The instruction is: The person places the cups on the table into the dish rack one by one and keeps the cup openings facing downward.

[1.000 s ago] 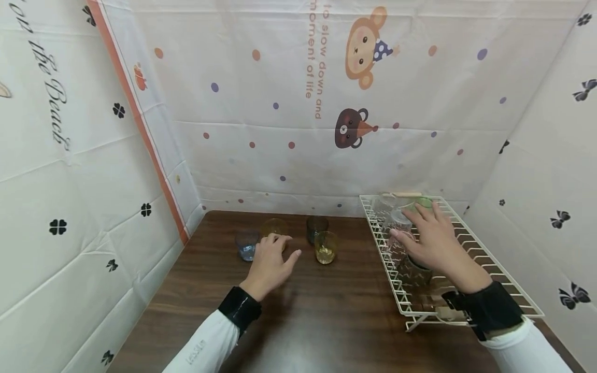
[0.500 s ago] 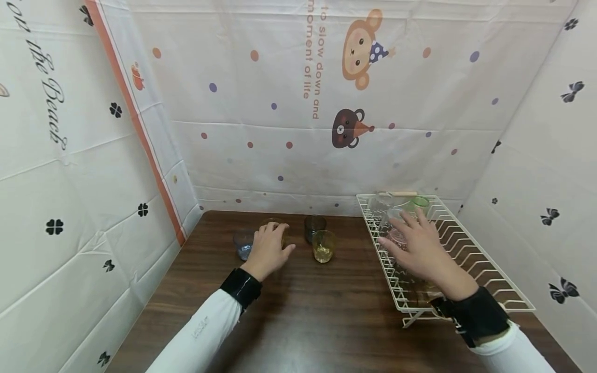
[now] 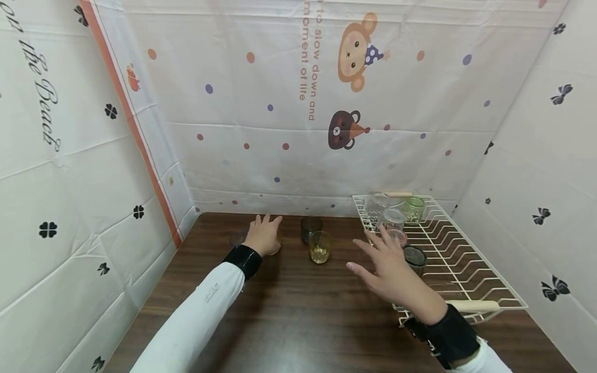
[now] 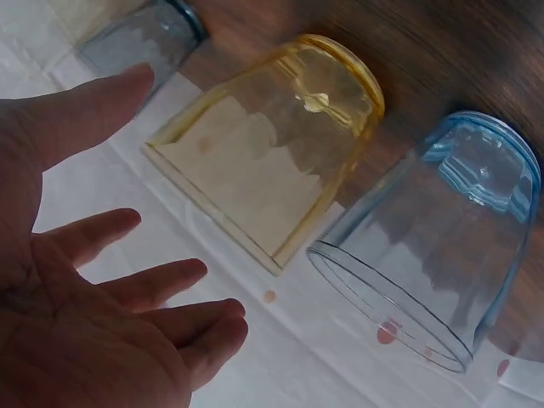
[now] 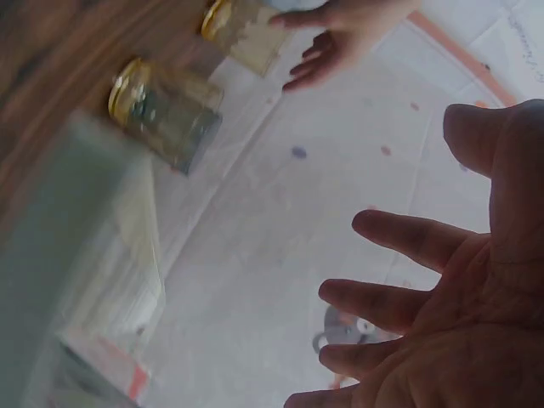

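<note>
My left hand (image 3: 263, 237) hovers among the glasses at the back left of the table, fingers spread and holding nothing. In the left wrist view an amber glass (image 4: 263, 144) stands just beyond its fingertips, beside a blue glass (image 4: 433, 238). My hand mostly hides the amber one in the head view. To its right stand a yellow glass (image 3: 320, 247) and a dark glass (image 3: 310, 229). My right hand (image 3: 384, 267) is in the air at the left edge of the white wire rack (image 3: 466, 254), fingers spread. It holds nothing and overlaps the rack in this view.
Several glasses stand in the rack's left rows: a green glass (image 3: 413, 210), clear ones, a pink glass (image 3: 397, 237) and a dark glass (image 3: 414, 257). A pale handle (image 3: 473, 306) runs along the rack's front. Printed white sheeting (image 3: 261, 103) walls the table's back and sides.
My right hand has moved left from over the rack's glasses to its left edge. My left hand has shifted slightly forward and left over the amber glass. The head view has turned slightly right.
</note>
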{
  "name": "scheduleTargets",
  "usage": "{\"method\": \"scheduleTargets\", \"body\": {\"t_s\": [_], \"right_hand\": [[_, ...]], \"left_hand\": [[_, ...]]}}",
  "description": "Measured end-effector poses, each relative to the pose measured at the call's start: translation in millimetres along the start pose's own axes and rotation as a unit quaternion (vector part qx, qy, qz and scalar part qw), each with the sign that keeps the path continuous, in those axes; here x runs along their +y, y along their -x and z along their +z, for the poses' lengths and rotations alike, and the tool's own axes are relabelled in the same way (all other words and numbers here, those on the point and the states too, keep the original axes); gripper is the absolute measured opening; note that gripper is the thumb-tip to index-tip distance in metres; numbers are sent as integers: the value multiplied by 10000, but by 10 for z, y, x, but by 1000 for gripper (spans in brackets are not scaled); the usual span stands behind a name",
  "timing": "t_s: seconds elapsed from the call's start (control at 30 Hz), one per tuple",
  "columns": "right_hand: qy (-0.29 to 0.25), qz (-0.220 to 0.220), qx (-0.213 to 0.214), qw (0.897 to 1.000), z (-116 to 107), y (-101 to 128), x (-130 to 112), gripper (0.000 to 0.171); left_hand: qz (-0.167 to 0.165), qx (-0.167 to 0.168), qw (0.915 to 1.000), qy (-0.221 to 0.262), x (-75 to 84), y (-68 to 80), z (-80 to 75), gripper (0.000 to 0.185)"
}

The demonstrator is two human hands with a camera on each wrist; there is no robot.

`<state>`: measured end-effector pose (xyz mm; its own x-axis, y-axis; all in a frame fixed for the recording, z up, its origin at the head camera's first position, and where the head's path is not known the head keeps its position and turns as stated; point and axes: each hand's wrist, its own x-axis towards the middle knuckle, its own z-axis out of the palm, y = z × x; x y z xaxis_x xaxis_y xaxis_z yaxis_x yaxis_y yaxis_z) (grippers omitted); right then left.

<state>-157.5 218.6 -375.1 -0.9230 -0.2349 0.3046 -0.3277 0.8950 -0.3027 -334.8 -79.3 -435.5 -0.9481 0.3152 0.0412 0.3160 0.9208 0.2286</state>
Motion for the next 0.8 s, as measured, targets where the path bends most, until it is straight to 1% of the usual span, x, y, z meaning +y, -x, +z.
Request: {"method": "scheduleTargets", "body": {"t_s": [0.1,0.23,0.4,0.53,0.63,0.8], "right_hand": [[-218,-114,33,9997,85,17,-40,56],[-386,-272,98,9988,204,29,-80,55],[-414,-428,39,9982,310,45,-107,49],[-364,-414,14,9985,342,64,-102,46],[-373,-371,-45,9986,348,87,-83,45],[-396,-379,-122,9984,353,98,-35,45]], "left_hand": [[-46,-144,9999,14,3,-38,3,80],[-48,-188,9998,-44,20,-77,35,78],[-81,-41,9998,-199,28,-100,88,65],[-149,40,9998,-102,31,-98,90,62],[-182,14,9998,24,37,-83,68,62],[-269,-54,9996,91,24,-83,56,64]]}}
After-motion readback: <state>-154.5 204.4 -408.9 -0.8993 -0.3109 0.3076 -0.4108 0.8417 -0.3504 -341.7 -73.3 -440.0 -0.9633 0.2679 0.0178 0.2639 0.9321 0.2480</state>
